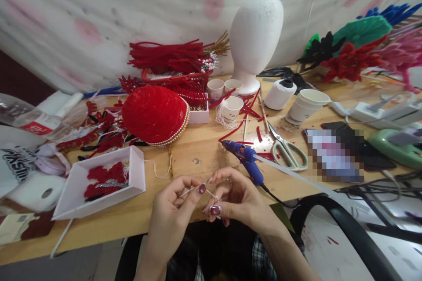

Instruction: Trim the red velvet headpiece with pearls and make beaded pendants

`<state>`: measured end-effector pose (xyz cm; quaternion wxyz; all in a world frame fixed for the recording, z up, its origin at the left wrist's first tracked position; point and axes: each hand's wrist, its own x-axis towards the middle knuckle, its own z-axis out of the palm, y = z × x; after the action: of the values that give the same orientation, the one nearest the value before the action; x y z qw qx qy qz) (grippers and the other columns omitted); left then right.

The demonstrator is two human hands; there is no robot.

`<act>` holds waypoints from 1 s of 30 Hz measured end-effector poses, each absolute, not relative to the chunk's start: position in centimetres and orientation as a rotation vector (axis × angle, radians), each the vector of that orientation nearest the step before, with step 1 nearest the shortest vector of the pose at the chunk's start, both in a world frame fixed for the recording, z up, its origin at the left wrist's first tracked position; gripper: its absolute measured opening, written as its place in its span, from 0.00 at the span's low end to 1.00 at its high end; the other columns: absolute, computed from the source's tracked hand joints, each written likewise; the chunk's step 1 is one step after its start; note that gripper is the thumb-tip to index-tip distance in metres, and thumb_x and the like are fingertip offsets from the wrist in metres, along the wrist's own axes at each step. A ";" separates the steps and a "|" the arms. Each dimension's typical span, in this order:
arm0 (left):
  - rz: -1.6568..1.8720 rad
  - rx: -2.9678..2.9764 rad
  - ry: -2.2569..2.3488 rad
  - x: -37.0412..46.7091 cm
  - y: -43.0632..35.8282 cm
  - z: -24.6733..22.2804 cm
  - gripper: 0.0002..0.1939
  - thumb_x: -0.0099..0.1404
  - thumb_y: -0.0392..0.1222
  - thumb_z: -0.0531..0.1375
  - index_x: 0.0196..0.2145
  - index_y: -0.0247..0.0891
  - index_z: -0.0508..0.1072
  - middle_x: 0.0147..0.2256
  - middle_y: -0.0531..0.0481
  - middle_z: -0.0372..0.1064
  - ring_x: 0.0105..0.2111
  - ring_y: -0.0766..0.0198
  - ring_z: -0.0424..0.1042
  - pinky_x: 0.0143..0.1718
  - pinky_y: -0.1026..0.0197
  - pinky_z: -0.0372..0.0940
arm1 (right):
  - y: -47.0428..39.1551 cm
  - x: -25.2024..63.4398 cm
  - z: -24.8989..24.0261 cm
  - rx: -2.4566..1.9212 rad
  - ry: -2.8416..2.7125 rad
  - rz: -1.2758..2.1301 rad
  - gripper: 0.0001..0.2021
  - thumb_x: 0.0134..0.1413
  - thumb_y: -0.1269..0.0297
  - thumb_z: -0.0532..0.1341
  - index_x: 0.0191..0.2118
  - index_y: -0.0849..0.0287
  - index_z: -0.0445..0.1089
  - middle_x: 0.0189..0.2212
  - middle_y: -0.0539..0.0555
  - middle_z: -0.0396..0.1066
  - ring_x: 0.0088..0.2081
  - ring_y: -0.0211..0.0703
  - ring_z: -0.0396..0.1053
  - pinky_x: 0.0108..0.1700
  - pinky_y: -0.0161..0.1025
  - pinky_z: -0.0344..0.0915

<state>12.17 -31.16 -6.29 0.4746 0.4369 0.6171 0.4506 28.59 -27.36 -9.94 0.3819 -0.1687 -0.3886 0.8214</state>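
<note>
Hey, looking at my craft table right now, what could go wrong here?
The blue glue gun lies on the table's front edge just beyond your right hand; if hot, it might burn you. Its cord hangs off the edge and could snag. The thin white thread pinched with your left hand could slip.

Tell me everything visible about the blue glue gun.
The glue gun is blue plastic with a darker nozzle pointing left. It lies on its side on the wooden table, just beyond the right hand, apart from it. A pale glue stick juts from its back to the right, and a black cord leaves its handle. Scissors lie to its right.
</note>
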 end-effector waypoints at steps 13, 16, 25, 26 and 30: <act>1.141 0.989 1.597 13.3 -32.0 -5.1 0.12 0.59 0.51 0.65 0.28 0.38 0.74 0.24 0.54 0.71 0.24 0.66 0.71 0.23 0.69 0.63 | -27.9 28.3 -9.6 -0.775 -1.089 1.831 0.15 0.49 0.62 0.74 0.41 0.57 0.73 0.24 0.48 0.75 0.23 0.33 0.71 0.23 0.26 0.68; 1.142 1.009 1.618 13.8 -32.3 -5.3 0.12 0.59 0.50 0.65 0.28 0.38 0.74 0.25 0.54 0.72 0.24 0.67 0.70 0.22 0.69 0.62 | -28.2 28.1 -9.3 -0.876 -1.173 1.683 0.12 0.52 0.63 0.72 0.42 0.57 0.74 0.25 0.48 0.75 0.25 0.34 0.72 0.26 0.26 0.67; 1.121 1.417 1.637 15.6 -33.1 -6.0 0.08 0.64 0.44 0.60 0.31 0.40 0.78 0.20 0.54 0.71 0.17 0.68 0.69 0.19 0.70 0.65 | -28.8 28.3 -8.8 -0.927 -1.291 1.497 0.09 0.54 0.71 0.66 0.42 0.55 0.74 0.27 0.50 0.76 0.29 0.39 0.76 0.28 0.30 0.69; 1.125 1.424 1.650 15.6 -33.1 -6.1 0.09 0.64 0.44 0.60 0.31 0.40 0.78 0.19 0.55 0.70 0.16 0.68 0.67 0.18 0.70 0.65 | -28.7 28.4 -8.9 -0.937 -1.291 1.489 0.08 0.54 0.70 0.66 0.41 0.56 0.74 0.27 0.50 0.76 0.29 0.39 0.76 0.28 0.31 0.70; 1.187 1.224 1.676 15.2 -33.0 -6.0 0.10 0.63 0.47 0.61 0.30 0.39 0.77 0.19 0.54 0.70 0.17 0.66 0.68 0.21 0.68 0.66 | -28.5 28.5 -8.8 -0.934 -1.204 1.558 0.08 0.54 0.65 0.70 0.40 0.57 0.73 0.27 0.50 0.76 0.28 0.38 0.75 0.28 0.30 0.70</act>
<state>15.16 -33.04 -5.99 0.3666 0.4762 0.6523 0.4618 28.51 -28.47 -8.80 0.4629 -0.3800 -0.4897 0.6336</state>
